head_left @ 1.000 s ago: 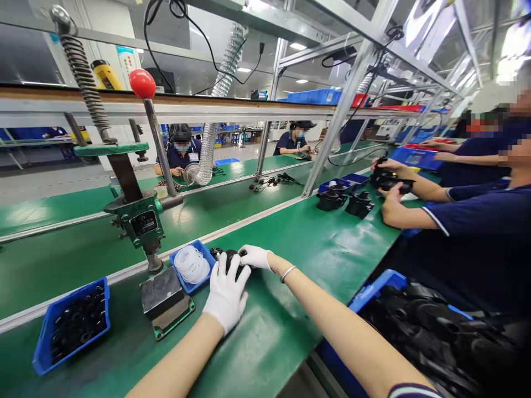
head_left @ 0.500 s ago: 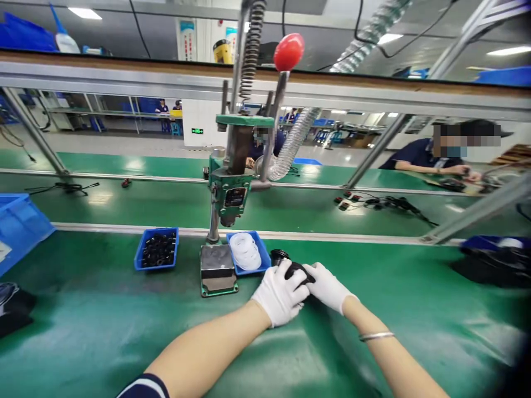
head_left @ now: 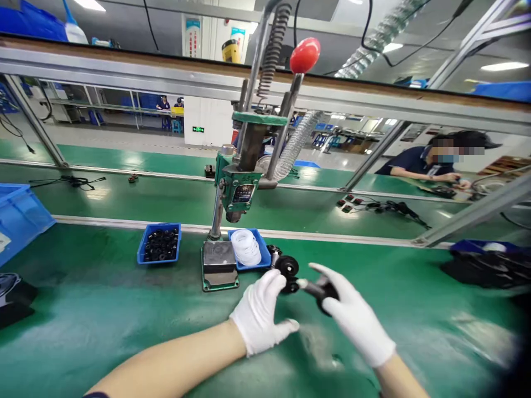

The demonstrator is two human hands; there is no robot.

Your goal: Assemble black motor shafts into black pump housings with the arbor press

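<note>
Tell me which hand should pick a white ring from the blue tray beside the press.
Left, probably. The left hand is open and lies nearer the tray of white rings, with nothing clearly gripped. The right hand already holds a black part and sits farther away.

White knit gloves on left hand [head_left: 259, 318], right hand [head_left: 354, 320]; forearms bare; dark sleeve edge.

Both hands, left hand [head_left: 259, 316] and right hand [head_left: 352, 318], wear plain white gloves; the right holds a black part [head_left: 321, 290]. The table [head_left: 103, 309] is solid green. Far left, a blue bin [head_left: 160, 243] holds black pieces; another blue bin [head_left: 246, 249] holds white rings. The green press [head_left: 238, 188] has a red knob [head_left: 305, 55].
</note>
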